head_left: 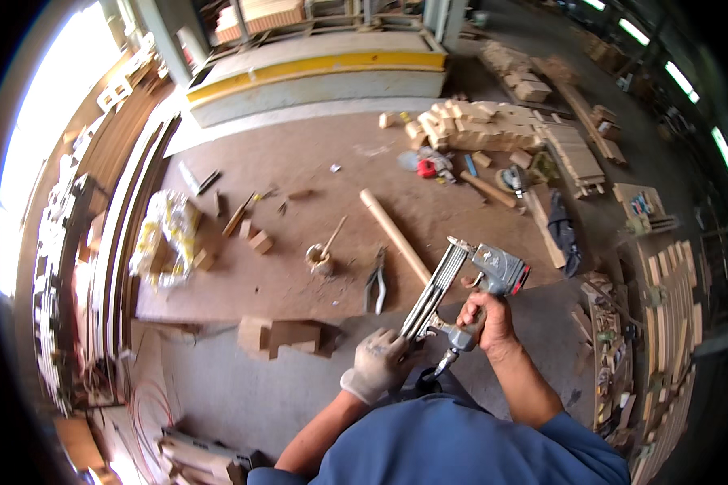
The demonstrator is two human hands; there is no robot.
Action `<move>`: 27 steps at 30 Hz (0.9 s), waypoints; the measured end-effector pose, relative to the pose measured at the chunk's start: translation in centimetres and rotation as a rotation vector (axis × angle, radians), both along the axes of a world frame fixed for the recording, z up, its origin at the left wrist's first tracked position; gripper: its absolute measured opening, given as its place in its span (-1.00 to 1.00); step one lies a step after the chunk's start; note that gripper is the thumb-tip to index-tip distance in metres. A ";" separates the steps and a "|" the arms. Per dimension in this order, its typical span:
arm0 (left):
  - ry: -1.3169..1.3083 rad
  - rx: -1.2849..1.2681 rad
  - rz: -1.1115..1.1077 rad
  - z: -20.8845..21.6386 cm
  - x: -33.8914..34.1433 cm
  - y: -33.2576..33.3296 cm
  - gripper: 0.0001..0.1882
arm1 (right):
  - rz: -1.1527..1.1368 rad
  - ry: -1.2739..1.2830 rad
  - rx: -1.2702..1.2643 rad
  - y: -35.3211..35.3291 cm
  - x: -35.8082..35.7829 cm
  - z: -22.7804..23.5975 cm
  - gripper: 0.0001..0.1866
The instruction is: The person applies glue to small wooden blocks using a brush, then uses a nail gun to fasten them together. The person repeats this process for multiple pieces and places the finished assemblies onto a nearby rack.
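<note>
Nail gun [500, 267] is sitting near 4 o'clock from view centre. Right hand [493, 319]: fingers are gripping its handle [467, 334], fully wrapped. Gloved left hand [380, 362], 8 o'clock: curled fingers are clasping the magazine [437, 291] end. Risk: trigger pressure, unseen here, could be discharging nails over the tabletop [210, 299].

I am wearing this wide fisheye camera on my head, and it is looking steeply down and forward. My blue shirt [445, 444] is showing nearest, at the bottom, with my left hand [378, 365] and right hand [492, 325] just above; the brown worktable [315, 153] is spreading beyond them, the yellow-banded grey platform [323, 87] is standing farther ahead.
</note>
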State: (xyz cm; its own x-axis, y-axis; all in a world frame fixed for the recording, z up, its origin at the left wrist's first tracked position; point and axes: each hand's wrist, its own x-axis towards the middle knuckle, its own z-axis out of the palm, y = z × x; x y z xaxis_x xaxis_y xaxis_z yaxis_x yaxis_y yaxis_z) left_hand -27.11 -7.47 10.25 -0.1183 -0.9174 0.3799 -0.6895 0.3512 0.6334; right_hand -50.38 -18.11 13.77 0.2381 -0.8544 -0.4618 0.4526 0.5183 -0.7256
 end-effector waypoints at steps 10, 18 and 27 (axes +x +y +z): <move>0.119 0.425 0.006 -3.4 -7.1 -2.9 -0.74 | -0.240 0.109 -0.088 -1.7 -9.9 -1.1 -0.55; 0.484 0.823 0.061 -3.1 -18.1 -10.4 -0.49 | -0.180 -0.055 -0.014 -10.2 -20.5 -2.9 -0.47; 0.079 0.756 0.443 -6.7 -20.0 -16.2 -0.59 | 0.043 -0.017 0.192 -19.7 -22.5 -16.7 -0.86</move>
State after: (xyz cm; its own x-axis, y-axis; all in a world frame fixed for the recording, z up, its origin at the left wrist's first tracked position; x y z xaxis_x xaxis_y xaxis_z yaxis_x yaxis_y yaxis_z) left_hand -47.11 -23.66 3.52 0.3094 -0.8818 -0.3560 -0.6071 -0.4713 0.6398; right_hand -72.92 -37.83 -2.95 0.2822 -0.7396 -0.6110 0.4384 0.6659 -0.6036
